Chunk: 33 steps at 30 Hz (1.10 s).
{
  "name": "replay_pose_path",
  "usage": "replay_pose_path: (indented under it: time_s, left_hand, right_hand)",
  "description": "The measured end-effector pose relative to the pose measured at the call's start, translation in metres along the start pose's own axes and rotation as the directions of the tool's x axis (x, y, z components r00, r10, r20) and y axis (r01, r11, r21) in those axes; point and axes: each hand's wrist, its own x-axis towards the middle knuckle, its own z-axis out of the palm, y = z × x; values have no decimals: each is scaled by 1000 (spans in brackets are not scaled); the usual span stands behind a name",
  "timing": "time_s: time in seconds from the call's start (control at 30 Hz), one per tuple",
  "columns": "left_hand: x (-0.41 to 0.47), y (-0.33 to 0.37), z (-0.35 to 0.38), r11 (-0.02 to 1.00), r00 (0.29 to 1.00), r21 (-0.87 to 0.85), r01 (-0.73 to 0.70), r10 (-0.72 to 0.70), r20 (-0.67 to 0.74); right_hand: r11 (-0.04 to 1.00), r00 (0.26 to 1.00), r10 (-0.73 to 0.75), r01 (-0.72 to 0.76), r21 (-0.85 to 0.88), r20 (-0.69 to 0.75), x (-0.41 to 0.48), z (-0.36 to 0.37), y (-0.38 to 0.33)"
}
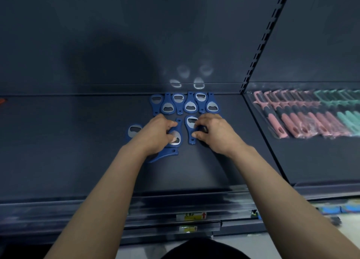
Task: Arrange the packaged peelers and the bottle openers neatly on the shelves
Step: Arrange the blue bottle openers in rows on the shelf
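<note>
Peelers point(303, 116) bagged on side shelf point(321, 161), left hand point(155, 134) covering opener point(177, 140)

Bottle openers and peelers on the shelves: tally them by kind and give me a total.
Blue bottle openers: 10 (6 in the back row, 4 loose in front; the left hand and right hand may hide more).
Packaged peelers: cannot count; pink and teal packs overlap and run off frame.
Total counted: 10.

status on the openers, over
Left hand grips opener; right hand pinches second opener. Back row set; strays beside left hand. Nothing blocking.
</note>
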Motion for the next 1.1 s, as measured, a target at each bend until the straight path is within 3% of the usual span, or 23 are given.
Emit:
replay_pose_path:
  time_s: [0.47,0.6,0.73,0.9,1.1]
  left_hand:
    - [5,9,9,996,990,-71,-50,40,-138]
    - [-6,-4,-11,999,971,-26,-34,27,-238]
    - [-24,-26,-30,998,955,33,48,-37,-293]
    - [-47,-50,-30,990,973,113,86,-59,-224]
    - [-64,-75,-34,996,951,59,67,-46,-304]
  right_hand:
    - [999,999,-21,20,-36,-26,-2,-4,-5]
    - [998,998,-53,54,28,-33,-2,-4,-17]
    - [986,987,-157,154,61,40,0,4,-43]
    - [954,935,-290,300,-23,203,1,20,-74]
    - [950,938,-275,300,-92,211,7,28,-96]
